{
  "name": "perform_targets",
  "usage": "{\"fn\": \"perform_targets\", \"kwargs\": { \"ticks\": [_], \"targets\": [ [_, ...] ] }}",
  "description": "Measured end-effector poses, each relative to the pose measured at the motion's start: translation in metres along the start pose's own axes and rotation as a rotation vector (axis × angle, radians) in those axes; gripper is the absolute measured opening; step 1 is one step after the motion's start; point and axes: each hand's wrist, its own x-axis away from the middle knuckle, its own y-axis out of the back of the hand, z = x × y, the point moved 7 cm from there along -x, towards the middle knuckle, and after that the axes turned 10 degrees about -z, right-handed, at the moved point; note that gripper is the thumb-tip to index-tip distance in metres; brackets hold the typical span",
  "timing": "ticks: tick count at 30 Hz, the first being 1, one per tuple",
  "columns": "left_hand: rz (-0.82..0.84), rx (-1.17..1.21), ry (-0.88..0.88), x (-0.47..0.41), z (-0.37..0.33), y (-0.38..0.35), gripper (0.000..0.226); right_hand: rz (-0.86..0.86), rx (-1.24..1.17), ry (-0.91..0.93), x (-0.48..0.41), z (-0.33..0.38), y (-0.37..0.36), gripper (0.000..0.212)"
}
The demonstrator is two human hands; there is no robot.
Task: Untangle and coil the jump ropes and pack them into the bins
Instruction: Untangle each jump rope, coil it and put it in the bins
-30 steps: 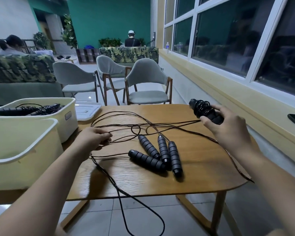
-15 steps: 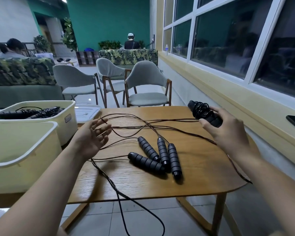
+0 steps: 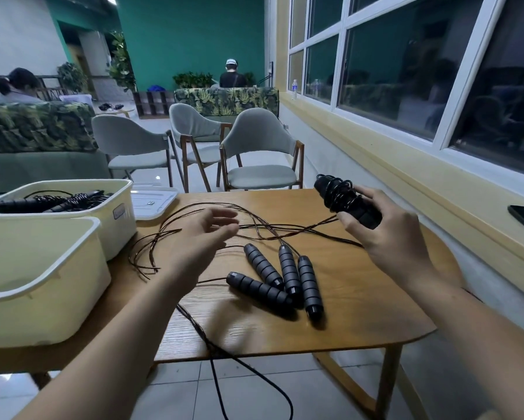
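Since half a second ago my left hand (image 3: pixel 203 237) has swung from beside the bins toward mid-surface. It now hovers over the loose cords (image 3: pixel 297 230), fingers loosely spread and grasping nothing, though it is blurred. My right hand (image 3: pixel 391 237) grips a bundle (image 3: pixel 342 198), a black handle wound with cord, held above the far right edge of the surface (image 3: pixel 376 298). Four handles (image 3: pixel 273 277) lie fanned at the middle. One strand (image 3: pixel 215 356) drops over the near edge toward the floor. Along the left edge stand the near bin (image 3: pixel 42 298) and the far bin (image 3: pixel 118 225), which holds coiled ropes (image 3: pixel 58 201). A lid (image 3: pixel 154 201) lies at the far left corner.
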Motion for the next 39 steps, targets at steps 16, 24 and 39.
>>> {"fn": "perform_targets", "kwargs": {
  "ticks": [16, 24, 39],
  "targets": [
    [0.154, -0.399, -0.389, 0.014, -0.038, -0.11, 0.015, 0.038, -0.231, 0.243, 0.02, 0.089, -0.015, 0.058],
    [0.152, -0.564, -0.58, 0.023, -0.064, -0.109, 0.024, -0.057, -0.16, 0.141, 0.0, 0.065, 0.004, 0.055],
    [0.134, -0.459, -0.697, 0.037, -0.074, -0.07, 0.019, 0.553, -0.04, -0.019, 0.027, 0.029, -0.048, 0.061]
  ]
}}
